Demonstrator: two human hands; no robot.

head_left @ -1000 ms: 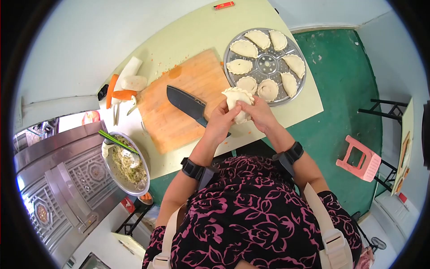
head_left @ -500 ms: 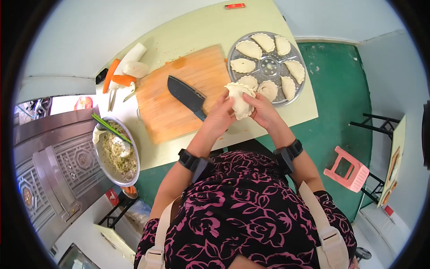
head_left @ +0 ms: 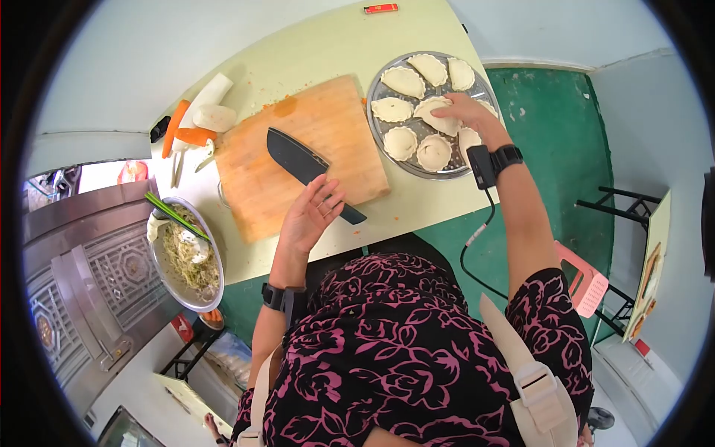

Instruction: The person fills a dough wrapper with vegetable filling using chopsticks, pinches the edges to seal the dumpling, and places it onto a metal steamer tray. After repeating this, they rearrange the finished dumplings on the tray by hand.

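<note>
A pale dumpling [head_left: 434,114] with a crimped edge is at the middle of the round metal tray [head_left: 382,147], and the fingers of my right hand [head_left: 472,117] grip its right side. Several other dumplings lie in a ring around it, some partly covered by my right hand and wrist. My left hand [head_left: 311,216] is empty, palm up and fingers apart, just over the handle end of a black knife [head_left: 296,155]. That knife lies on the wooden cutting board [head_left: 246,171].
Left of the board are a white radish [head_left: 212,93], carrots [head_left: 176,127] and chopsticks [head_left: 176,170]. A metal bowl [head_left: 220,287] of shredded filling with a green-handled utensil stands at the table's left edge. A red packet [head_left: 381,8] lies at the far edge; a pink stool [head_left: 590,287] is at right.
The dumpling that both hands held over the table's front has moved to the tray's middle in my right hand. My left hand has let go and moved left, opening beside the knife.
</note>
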